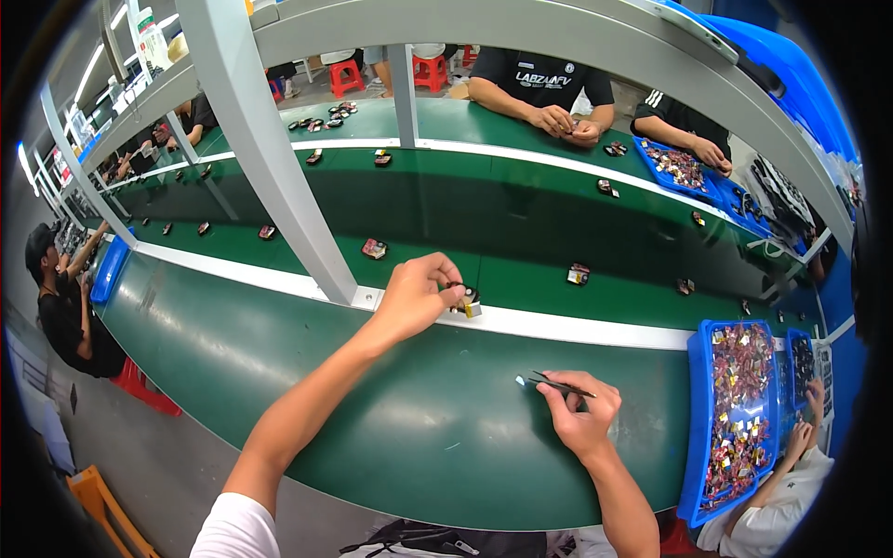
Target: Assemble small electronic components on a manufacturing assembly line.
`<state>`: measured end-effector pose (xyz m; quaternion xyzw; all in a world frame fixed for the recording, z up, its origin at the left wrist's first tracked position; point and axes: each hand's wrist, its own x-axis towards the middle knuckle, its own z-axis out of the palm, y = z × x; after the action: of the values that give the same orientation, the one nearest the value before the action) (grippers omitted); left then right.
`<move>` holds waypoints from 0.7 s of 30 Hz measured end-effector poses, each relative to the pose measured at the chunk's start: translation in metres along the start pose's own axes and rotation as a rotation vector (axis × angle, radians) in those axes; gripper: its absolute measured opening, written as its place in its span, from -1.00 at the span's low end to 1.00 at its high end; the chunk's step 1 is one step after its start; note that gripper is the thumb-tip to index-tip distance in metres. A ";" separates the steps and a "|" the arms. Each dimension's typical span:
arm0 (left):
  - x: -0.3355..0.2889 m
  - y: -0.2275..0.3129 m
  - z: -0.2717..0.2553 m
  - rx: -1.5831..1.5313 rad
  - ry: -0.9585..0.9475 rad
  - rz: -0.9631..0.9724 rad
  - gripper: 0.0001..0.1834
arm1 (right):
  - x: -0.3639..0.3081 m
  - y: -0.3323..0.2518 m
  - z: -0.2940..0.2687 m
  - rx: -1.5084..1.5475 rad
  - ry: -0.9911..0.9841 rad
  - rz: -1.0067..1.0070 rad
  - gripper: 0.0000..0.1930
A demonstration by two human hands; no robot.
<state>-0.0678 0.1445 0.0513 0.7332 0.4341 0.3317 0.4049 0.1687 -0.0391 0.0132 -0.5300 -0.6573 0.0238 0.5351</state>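
My left hand reaches over the white rail at the belt's near edge. Its fingers pinch a small black electronic assembly with a silver-and-yellow part hanging from it. Lower and to the right, my right hand grips dark tweezers above the green worktop. Beside the tweezer tips is a small whitish piece; whether the tips hold it I cannot tell. Similar small assemblies lie spaced out on the green conveyor belt, one just beyond my left hand and another to its right.
A blue tray full of small red and yellow parts stands at the right. A grey metal post rises left of my left hand, and a grey beam crosses overhead. Co-workers sit across the belt, at far left and at lower right.
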 end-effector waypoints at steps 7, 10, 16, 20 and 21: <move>-0.081 0.033 -0.005 -0.344 -0.018 -0.168 -0.89 | -0.023 -0.017 -0.021 -0.009 0.070 -0.011 -0.82; -0.120 0.053 -0.007 -0.416 0.022 -0.213 -0.88 | -0.031 -0.031 -0.028 0.019 0.099 -0.019 -0.86; -0.196 0.072 0.002 -0.608 0.071 -0.244 -0.78 | -0.046 -0.052 -0.041 -0.010 0.137 -0.055 -0.84; -0.215 0.081 0.011 -0.656 0.023 -0.301 -0.75 | -0.051 -0.059 -0.044 -0.005 0.139 -0.021 -0.84; -0.213 0.082 0.015 -0.656 0.027 -0.295 -0.75 | -0.051 -0.059 -0.044 -0.003 0.140 -0.027 -0.84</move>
<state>-0.1112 -0.0773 0.0876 0.4891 0.4111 0.4010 0.6565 0.1541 -0.1256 0.0330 -0.5223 -0.6255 -0.0214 0.5792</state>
